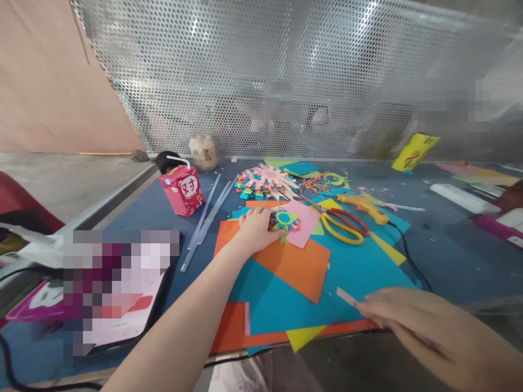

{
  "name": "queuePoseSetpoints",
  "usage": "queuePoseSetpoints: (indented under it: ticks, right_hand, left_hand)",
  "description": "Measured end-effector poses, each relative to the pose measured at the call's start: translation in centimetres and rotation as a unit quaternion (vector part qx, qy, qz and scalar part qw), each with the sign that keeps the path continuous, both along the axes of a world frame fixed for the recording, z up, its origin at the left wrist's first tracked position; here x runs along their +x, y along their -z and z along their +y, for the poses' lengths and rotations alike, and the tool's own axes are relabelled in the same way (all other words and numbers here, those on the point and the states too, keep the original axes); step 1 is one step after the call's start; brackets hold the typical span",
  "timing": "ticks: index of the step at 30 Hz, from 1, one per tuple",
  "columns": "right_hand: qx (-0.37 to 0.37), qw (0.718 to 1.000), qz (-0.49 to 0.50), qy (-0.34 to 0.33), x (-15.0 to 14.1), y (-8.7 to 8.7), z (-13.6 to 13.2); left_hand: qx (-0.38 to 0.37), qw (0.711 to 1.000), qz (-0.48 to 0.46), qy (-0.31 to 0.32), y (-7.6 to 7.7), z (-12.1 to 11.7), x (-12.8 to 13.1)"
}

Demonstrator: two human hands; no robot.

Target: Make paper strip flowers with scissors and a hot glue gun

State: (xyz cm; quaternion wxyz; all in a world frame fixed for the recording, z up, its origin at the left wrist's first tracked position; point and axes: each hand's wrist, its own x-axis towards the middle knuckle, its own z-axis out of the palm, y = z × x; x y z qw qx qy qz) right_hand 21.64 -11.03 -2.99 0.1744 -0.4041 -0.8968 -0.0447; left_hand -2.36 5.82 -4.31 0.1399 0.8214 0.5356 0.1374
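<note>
My left hand [258,227] is closed on the edge of a small paper rosette [285,219] with a blue centre, a green ring and fringed, multicoloured edges. It lies over an orange sheet [298,267] and a pink sheet [306,222]. Lower right, my right hand [417,316] pinches a short, pale pink paper strip [346,296] between thumb and fingers, above a large blue sheet [281,299]. Behind the left hand sits a pile of finished-looking fringed paper rosettes [269,177]. Scissors [341,224] with yellow and red handles rest on the sheets.
A yellow glue gun [363,208] with a black cord lies right of the scissors. Clear glue sticks [212,209], a red drink box [182,190] and a tablet [122,294] are on the left. Orange paper scraps [316,185] lie behind; a perforated metal panel [245,65] closes the table's back.
</note>
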Motion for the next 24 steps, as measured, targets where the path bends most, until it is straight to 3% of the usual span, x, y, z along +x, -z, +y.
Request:
queuePoseSetpoints:
  ticks: [4, 9, 16, 21, 24]
  right_hand:
    - [0.023, 0.999, -0.015, 0.023, 0.3, 0.3, 0.5]
    - [0.059, 0.997, -0.042, -0.026, 0.4, 2.3, 1.5]
    - [0.019, 0.988, 0.0, 0.156, 0.4, 2.9, 2.1]
    - [0.064, 0.983, 0.001, 0.173, 0.4, 3.0, 5.9]
    - [0.089, 0.98, 0.016, 0.176, -0.1, 2.7, 7.0]
  left_hand:
    - [0.0, 1.0, 0.002, -0.002, 0.0, 0.1, 0.1]
    - [-0.003, 1.0, 0.004, 0.0, 0.0, 0.0, 0.0]
    - [-0.003, 1.0, 0.007, 0.001, -0.1, 0.0, 0.1]
    - [-0.001, 1.0, 0.008, 0.0, -0.1, 0.0, 0.0]
    - [0.002, 1.0, 0.01, 0.0, 0.0, 0.0, 0.0]
